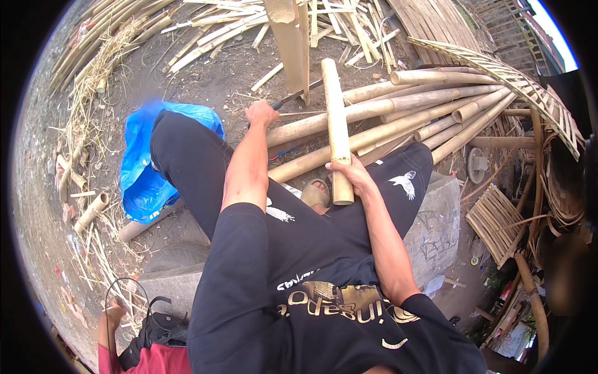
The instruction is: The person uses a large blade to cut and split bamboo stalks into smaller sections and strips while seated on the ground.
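My left hand (261, 113) is closed around the dark handle of a knife (293, 96), whose blade points right toward a short bamboo section. That pale bamboo section (335, 112) stands nearly upright between my knees. My right hand (350, 172) grips it near its lower end. The blade's tip meets the section about a third of the way down from its top. I sit in black trousers and a black shirt, and one sandalled foot (314, 193) shows below the bamboo.
A pile of long bamboo poles (430, 103) lies to the right, behind the hands. Split bamboo strips (218, 31) litter the dirt at the top. A blue plastic bag (142, 171) lies at left and a concrete block (439, 227) at right. Another person's arm (109, 324) shows at lower left.
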{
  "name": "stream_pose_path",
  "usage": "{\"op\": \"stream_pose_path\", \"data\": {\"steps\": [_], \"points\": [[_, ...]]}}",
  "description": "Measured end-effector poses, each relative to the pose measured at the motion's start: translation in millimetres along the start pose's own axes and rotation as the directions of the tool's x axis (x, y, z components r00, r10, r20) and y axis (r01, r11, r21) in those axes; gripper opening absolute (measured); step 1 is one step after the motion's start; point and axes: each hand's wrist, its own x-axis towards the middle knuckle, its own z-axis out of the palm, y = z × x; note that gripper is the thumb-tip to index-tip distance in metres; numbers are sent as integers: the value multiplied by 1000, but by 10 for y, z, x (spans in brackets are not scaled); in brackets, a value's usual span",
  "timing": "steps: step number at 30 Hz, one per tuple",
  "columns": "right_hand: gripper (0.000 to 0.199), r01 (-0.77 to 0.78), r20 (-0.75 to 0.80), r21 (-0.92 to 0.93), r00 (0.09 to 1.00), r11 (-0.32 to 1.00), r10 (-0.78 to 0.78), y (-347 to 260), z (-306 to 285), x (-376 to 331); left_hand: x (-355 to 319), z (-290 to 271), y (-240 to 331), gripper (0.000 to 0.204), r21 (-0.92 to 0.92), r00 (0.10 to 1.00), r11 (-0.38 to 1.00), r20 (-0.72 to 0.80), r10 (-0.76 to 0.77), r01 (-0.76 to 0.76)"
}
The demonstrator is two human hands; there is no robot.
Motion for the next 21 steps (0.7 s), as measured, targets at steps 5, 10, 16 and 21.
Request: {"op": "stream_pose_path", "data": {"steps": [5, 10, 16, 21], "points": [[104, 205, -63, 95, 978, 974, -199, -247, 215, -199, -44, -180, 24, 31, 0, 979, 994, -172, 107, -109], [103, 474, -137, 146, 879, 869, -457, -687, -158, -787, -378, -653, 722, 30, 47, 932, 960, -232, 279, -276], [104, 644, -290, -31, 726, 765, -623, -1104, -877, -2331, -1816, -1715, 2271, 26, 184, 746, 782, -233, 624, -596], [103, 695, -526, -148, 547, 703, -652, -783, -1192, -3030, -2947, -1526, 2996, 24, 243, 581, 621, -218, 784, -746]]}}
